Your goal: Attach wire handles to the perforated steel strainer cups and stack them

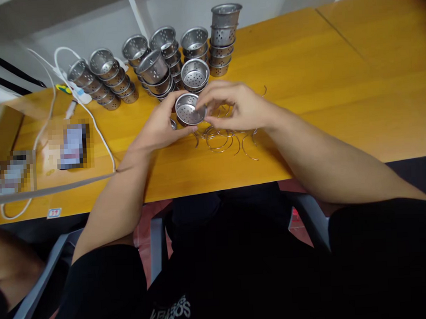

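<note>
My left hand [162, 121] is curled around the side of a perforated metal cup [189, 111], thumb toward me. The cup's open mouth faces up and toward me, showing holes in its bottom. My right hand [232, 104] is closed at the cup's right rim, a fingertip inside and the thumb just outside. Whether a wire is also between those fingers I cannot make out. Several thin curved wires [221, 142] lie loose on the table under and beside my right hand. A small round metal piece [173, 125] shows beside my left palm, partly hidden.
Stacks of similar perforated cups [161, 70] stand behind my hands, with a taller stack [223, 39] at their right. A white cable [101, 136] crosses the wooden table [319, 93] at left, near a blurred phone-like object [73, 146]. Another person's arm [13, 262] is at lower left.
</note>
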A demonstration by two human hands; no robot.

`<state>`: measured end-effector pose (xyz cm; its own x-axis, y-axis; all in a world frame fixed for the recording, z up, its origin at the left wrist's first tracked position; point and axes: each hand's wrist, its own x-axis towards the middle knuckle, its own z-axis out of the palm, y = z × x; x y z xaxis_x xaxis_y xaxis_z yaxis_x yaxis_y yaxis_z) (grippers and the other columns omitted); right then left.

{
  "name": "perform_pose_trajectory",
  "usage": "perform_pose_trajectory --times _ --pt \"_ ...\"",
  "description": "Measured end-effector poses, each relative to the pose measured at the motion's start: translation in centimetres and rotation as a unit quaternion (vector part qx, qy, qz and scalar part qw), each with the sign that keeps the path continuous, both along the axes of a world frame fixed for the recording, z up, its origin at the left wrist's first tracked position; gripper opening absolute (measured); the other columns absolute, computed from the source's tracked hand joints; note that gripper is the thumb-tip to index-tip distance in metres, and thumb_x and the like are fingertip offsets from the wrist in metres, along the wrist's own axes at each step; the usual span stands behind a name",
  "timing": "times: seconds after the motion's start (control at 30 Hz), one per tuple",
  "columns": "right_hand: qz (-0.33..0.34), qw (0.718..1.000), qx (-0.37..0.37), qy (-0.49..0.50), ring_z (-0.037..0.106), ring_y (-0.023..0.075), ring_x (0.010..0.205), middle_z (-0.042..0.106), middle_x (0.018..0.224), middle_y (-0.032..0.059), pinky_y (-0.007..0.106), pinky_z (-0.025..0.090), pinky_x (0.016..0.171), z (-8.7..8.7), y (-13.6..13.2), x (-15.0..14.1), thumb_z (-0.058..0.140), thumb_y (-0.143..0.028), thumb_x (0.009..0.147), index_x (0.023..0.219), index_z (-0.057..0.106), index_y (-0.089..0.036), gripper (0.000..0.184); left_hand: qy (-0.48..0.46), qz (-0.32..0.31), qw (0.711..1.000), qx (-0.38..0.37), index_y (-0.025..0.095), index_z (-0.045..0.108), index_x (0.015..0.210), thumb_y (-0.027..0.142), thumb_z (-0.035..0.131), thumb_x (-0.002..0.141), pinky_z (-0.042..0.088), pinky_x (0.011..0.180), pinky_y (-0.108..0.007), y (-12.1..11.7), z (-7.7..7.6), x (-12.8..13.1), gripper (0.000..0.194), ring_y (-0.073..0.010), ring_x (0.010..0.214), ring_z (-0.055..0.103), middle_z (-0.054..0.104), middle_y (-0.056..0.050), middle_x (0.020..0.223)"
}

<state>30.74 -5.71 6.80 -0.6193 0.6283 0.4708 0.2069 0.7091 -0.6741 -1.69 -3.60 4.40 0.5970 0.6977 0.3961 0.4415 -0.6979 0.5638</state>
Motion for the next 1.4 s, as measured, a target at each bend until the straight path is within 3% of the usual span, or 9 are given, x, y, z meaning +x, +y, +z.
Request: perform_pose_trajectory --times 0.1,0.3,0.53,0.63,0.73,0.97,1.13,1.23,1.4 --pt "-0.051 0.998 -0.018 -0.042 0.080 0.0271 0.098 0.085 0.148 0.0192 0.047 0.069 0.093 0.9 0.2 1.2 0.090 -0.051 0.112 0.128 0.082 -0.023 0.033 0.009 0.048 0.999 -0.012 0.030 0.065 0.175 0.085 0.108 0.098 0.062 0.147 -0.073 0.2 -0.2 -0.1 0.105 -0.0508 0.168 0.073 0.077 -0.018 0.175" --pt "-0.056 0.945 -0.084 -0.312 0.084 0.0322 0.091 0.089 0.099 0.0069 0.048 0.063 0.088 0.6 2.7 3.5 0.096 -0.037 0.103 0.113 0.089 -0.026 0.017 0.024 0.055 0.998 -0.017 0.028 0.062 0.176 0.060 0.110 0.098 0.062 0.147 -0.070 0.8 -1.0 -0.2 0.097 -0.0507 0.165 0.075 0.076 -0.019 0.173" --pt "-0.055 0.938 -0.066 -0.335 0.080 0.0262 0.077 0.090 0.093 0.0020 0.043 0.059 0.080 -0.6 3.2 2.8 0.086 -0.019 0.105 0.113 0.094 -0.027 0.014 0.094 0.063 0.994 -0.001 0.023 0.074 0.161 0.036 0.104 0.088 0.069 0.140 -0.066 1.2 -0.1 -2.0 0.081 -0.0483 0.148 0.083 0.085 -0.016 0.158" --pt "-0.058 0.938 -0.071 -0.335 0.080 0.0262 0.080 0.090 0.095 0.0018 0.042 0.058 0.082 -0.3 2.9 2.7 0.084 -0.015 0.103 0.111 0.092 -0.027 0.017 0.117 0.084 0.990 0.008 0.025 0.075 0.161 0.036 0.104 0.086 0.069 0.140 -0.069 1.1 1.0 -3.0 0.082 -0.0503 0.148 0.083 0.084 -0.016 0.161" --pt "-0.051 0.941 -0.066 -0.328 0.078 0.0263 0.081 0.088 0.094 0.0019 0.042 0.056 0.084 -0.1 2.8 2.5 0.083 -0.012 0.099 0.105 0.087 -0.026 0.016 0.081 0.082 0.993 0.020 0.027 0.070 0.166 0.043 0.108 0.091 0.067 0.143 -0.070 0.6 1.1 -2.3 0.086 -0.0512 0.157 0.079 0.080 -0.016 0.168" --pt "-0.041 0.962 -0.055 -0.263 0.079 0.0269 0.092 0.088 0.104 0.0046 0.040 0.057 0.088 -0.2 2.8 2.6 0.086 -0.018 0.099 0.107 0.084 -0.025 0.011 -0.019 0.059 0.998 0.014 0.033 0.053 0.183 0.067 0.108 0.106 0.063 0.148 -0.073 -0.4 -1.9 2.3 0.100 -0.0501 0.174 0.068 0.072 -0.017 0.176" --pt "-0.042 0.972 -0.074 -0.220 0.078 0.0280 0.092 0.086 0.102 0.0052 0.042 0.059 0.090 -0.3 2.9 3.0 0.089 -0.025 0.102 0.110 0.084 -0.024 0.009 -0.017 0.066 0.997 0.031 0.038 0.046 0.191 0.065 0.110 0.105 0.054 0.157 -0.077 0.1 -2.6 2.2 0.110 -0.0522 0.182 0.061 0.065 -0.017 0.184" --pt "-0.046 0.975 -0.070 -0.207 0.077 0.0299 0.093 0.086 0.103 0.0068 0.045 0.061 0.092 -0.3 2.9 3.0 0.089 -0.035 0.106 0.114 0.083 -0.025 0.014 -0.015 0.076 0.996 0.044 0.042 0.049 0.189 0.064 0.111 0.105 0.051 0.158 -0.079 0.1 -2.4 1.8 0.106 -0.0524 0.182 0.060 0.064 -0.016 0.185" --pt "-0.092 0.981 -0.036 -0.166 0.074 0.0324 0.099 0.087 0.110 0.0109 0.051 0.064 0.099 -0.5 2.9 2.8 0.083 -0.065 0.117 0.122 0.080 -0.027 0.039 -0.043 0.075 0.995 0.047 0.038 0.047 0.189 0.066 0.104 0.110 0.055 0.157 -0.075 -0.9 -2.2 2.6 0.101 -0.0494 0.179 0.065 0.065 -0.017 0.185"
